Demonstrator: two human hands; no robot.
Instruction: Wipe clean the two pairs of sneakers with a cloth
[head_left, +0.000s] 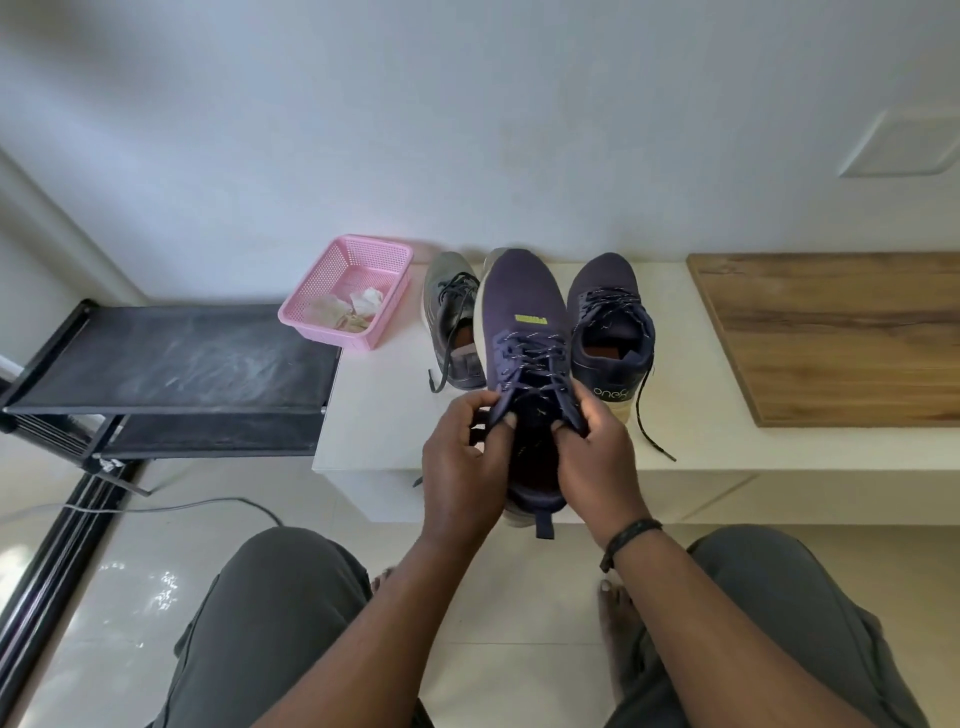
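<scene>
Head view: both hands grip navy sneaker (524, 332), held up over front edge of white table (374, 415). Left hand (462, 462) and right hand (597, 462) pinch its collar either side of laces. Second navy sneaker (610, 322) beyond right hand, grey sneaker (452, 317) beyond left. Pink basket (332, 291) with crumpled cloth (358, 309) farther left. Wooden board (841, 338) far right; black rack (171, 358) far left; white wall (467, 104) behind, glossy tiled floor (519, 623) below.
</scene>
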